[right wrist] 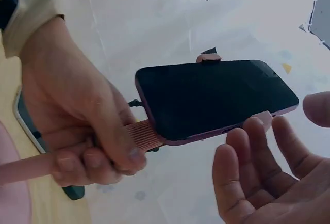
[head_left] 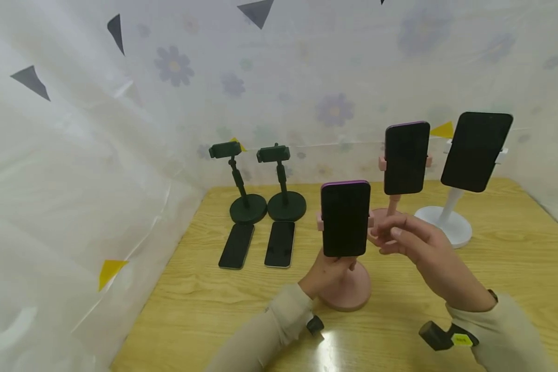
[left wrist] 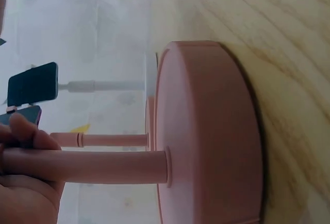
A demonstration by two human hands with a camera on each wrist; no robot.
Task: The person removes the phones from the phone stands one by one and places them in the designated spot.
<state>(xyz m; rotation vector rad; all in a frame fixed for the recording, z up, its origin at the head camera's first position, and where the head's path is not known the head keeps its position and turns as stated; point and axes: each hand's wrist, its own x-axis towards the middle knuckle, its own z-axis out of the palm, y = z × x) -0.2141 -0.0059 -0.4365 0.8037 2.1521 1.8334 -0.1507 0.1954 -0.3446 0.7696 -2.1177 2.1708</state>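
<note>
The left hand (head_left: 326, 273) is curled round the stem of the near pink stand (head_left: 351, 289), just under its clamp — the right wrist view shows the fingers (right wrist: 98, 162) and thumb wrapped tight about the pink post, so this grip is closed on the stand. The stand's round base rests on the wooden surface (head_left: 204, 305), near the front and a little right of centre, and the purple-edged phone (head_left: 345, 218) sits upright in its clamp with a dark screen. The right hand (head_left: 411, 240) hovers just beside the phone's right edge; its fingers (right wrist: 242, 167) are loosely spread and hold nothing — an open grip, with fingertips close to the pink clamp jaw, though contact cannot be told. Behind, a second pink stand (head_left: 392, 206) carries another dark phone (head_left: 406, 157), and to its right a white stand (head_left: 446, 219) holds a larger black phone (head_left: 476, 151). Toward the back left stand two dark green stands (head_left: 248, 206) (head_left: 285, 204), side by side, with clamps bare; in front of each lies a phone (head_left: 236, 246) (head_left: 280, 244) flat on the surface, screen up.
</note>
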